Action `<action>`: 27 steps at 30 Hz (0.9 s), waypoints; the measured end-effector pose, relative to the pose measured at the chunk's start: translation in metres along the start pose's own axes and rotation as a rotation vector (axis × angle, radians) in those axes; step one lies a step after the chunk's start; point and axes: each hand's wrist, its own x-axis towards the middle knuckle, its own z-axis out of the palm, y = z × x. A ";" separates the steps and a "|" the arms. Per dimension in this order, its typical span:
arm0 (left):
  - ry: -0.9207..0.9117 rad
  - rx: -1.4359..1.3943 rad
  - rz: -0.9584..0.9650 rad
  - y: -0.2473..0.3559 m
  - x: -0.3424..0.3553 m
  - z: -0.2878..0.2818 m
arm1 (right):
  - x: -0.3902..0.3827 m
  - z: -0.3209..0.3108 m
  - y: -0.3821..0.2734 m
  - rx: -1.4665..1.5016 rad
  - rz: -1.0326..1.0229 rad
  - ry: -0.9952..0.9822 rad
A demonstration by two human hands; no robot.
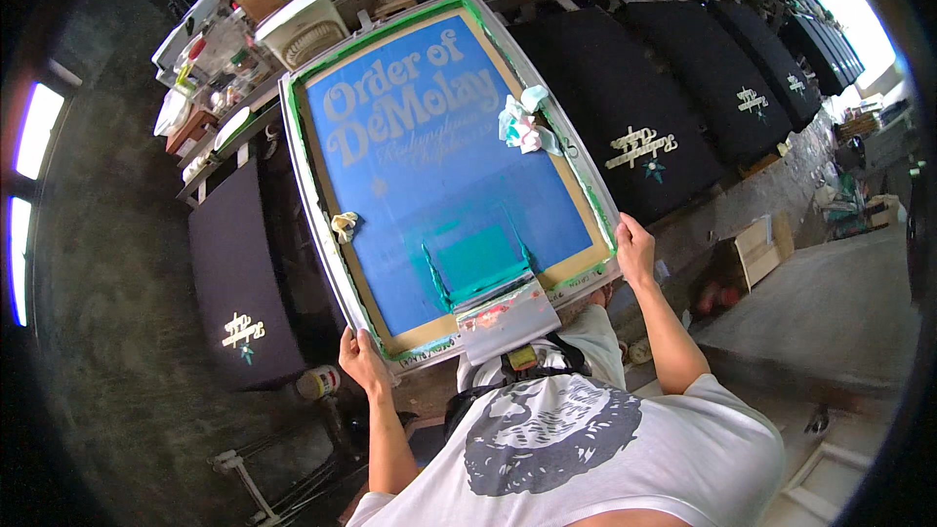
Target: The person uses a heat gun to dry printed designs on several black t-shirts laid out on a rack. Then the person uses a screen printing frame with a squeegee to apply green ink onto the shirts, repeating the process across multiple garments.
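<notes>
A framed screen [547,215] is held by its near end between both hands, well apart from each other: the left hand [363,361] is closed on the near left corner, the right hand [635,250] on the right side close to the near right corner. It is positioned in front of the person, between a dark panel [239,254] on the left and a row of dark panels [615,78] on the right; whether its far end is borne by the table [673,220] cannot be told.

A squeegee [508,322] is left lying at the near edge, touched by neither hand, with teal ink [475,259] pooled before it. The step in hand is judged to be the shifting of the screen between prints, since pale lettering with a small teal mark can be seen on panels at both sides.

For the next move, a level lowering and careful lining-up over a panel would seem to be called for, before the squeegee is taken up. Tilt should be avoided (the squeegee is unsecured, and crumpled tissue [527,127] is perched on the right edge), lest wet ink be spilled or smeared.
</notes>
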 end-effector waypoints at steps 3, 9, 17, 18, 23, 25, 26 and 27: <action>-0.011 0.000 0.037 0.017 -0.018 0.039 | 0.018 -0.021 0.028 0.027 -0.003 0.051; -0.005 0.056 0.092 0.084 -0.188 0.286 | 0.177 -0.244 0.177 -0.070 -0.051 0.112; -0.038 0.054 -0.019 0.122 -0.317 0.457 | 0.289 -0.392 0.303 -0.068 -0.004 0.094; -0.057 0.060 -0.037 0.125 -0.324 0.466 | 0.295 -0.400 0.309 -0.071 0.008 0.082; -0.059 0.099 -0.046 0.135 -0.344 0.506 | 0.330 -0.421 0.330 -0.082 -0.003 0.055; -0.054 0.117 -0.053 0.137 -0.343 0.513 | 0.340 -0.423 0.334 -0.064 -0.006 0.050; -0.053 0.143 -0.036 0.138 -0.344 0.516 | 0.344 -0.424 0.336 -0.062 -0.017 0.047; -0.055 0.170 -0.017 0.145 -0.343 0.519 | 0.348 -0.424 0.337 -0.059 -0.027 0.045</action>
